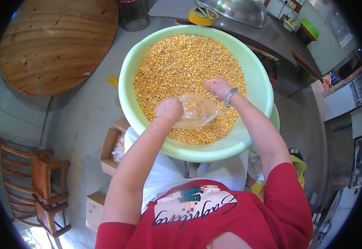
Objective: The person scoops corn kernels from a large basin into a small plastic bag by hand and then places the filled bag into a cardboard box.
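A large pale green basin [193,155] stands in front of me above my lap, holding a broad bed of yellow corn kernels [189,58]. My left hand [170,110] is closed in a fist on the edge of a clear plastic bag [199,111]. The bag hangs over the kernels near the basin's front, and some kernels show in or through it. To the right of the bag is my right hand [219,89], a bangle on its wrist. Its fingers are curled together just above the corn; whatever lies between them is too small to make out.
A round wooden tabletop [60,41] leans at the far left, with wooden chairs [44,178] below it. An open cardboard box [108,151] and a closed carton [93,209] sit left of my legs. Behind the basin, a table holds yellow tape [203,16] and a metal bowl [239,10].
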The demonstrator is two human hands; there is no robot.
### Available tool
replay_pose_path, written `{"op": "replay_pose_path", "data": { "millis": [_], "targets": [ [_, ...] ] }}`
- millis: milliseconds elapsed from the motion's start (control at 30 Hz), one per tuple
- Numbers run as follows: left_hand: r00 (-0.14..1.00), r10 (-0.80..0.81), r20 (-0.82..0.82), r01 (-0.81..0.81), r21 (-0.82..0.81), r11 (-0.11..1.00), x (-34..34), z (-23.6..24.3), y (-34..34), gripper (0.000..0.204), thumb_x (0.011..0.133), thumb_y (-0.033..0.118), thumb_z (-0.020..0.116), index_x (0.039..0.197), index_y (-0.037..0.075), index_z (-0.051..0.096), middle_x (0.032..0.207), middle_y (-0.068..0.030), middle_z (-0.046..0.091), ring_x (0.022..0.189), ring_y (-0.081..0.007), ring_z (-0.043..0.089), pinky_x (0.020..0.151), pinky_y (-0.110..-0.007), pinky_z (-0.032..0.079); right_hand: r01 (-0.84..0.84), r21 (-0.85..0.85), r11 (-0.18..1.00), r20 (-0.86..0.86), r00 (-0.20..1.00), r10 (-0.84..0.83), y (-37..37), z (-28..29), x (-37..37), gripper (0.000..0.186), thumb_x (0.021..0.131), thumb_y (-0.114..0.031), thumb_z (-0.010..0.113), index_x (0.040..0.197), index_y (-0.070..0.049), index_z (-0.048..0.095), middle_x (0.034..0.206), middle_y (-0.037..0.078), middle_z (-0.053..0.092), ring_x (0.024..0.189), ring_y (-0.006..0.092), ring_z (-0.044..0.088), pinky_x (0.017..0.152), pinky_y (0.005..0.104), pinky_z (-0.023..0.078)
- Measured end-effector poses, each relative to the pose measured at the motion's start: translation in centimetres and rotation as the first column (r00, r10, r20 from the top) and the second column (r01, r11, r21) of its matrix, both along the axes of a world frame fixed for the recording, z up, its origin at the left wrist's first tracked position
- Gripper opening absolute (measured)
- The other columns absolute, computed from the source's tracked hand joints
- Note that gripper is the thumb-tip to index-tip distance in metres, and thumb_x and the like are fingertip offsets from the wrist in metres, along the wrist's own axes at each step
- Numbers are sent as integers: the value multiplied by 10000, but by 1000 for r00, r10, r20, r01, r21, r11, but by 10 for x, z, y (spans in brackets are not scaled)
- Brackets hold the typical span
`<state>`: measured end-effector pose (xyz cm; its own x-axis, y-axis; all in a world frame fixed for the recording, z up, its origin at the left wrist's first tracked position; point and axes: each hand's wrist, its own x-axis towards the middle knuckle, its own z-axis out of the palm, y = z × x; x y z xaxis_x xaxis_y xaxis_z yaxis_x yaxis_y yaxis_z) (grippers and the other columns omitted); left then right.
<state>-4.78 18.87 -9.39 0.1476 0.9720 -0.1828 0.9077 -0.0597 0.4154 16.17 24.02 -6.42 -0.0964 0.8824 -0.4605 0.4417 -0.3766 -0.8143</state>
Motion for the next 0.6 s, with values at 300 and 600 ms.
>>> {"op": "replay_pose_path", "data": {
  "millis": [300,600],
  "targets": [
    [1000,12,26,-13,44,999,1,-3,-1,270,824,250,454,816,40,623,849,-188,622,822,-345,598,744,-422,473,-464,-21,886,382,815,436,-40,-46,-56,297,802,-347,553,731,-64,610,592,48,545,469,135,490,428,285,398],
    [1000,-30,7,30,14,999,0,18,-8,244,756,283,552,809,53,611,842,-172,626,830,-327,599,741,-423,471,-352,-51,935,467,819,334,-30,-65,-52,328,786,-321,572,871,-12,644,717,107,626,659,169,589,615,289,465]
  ]
}}
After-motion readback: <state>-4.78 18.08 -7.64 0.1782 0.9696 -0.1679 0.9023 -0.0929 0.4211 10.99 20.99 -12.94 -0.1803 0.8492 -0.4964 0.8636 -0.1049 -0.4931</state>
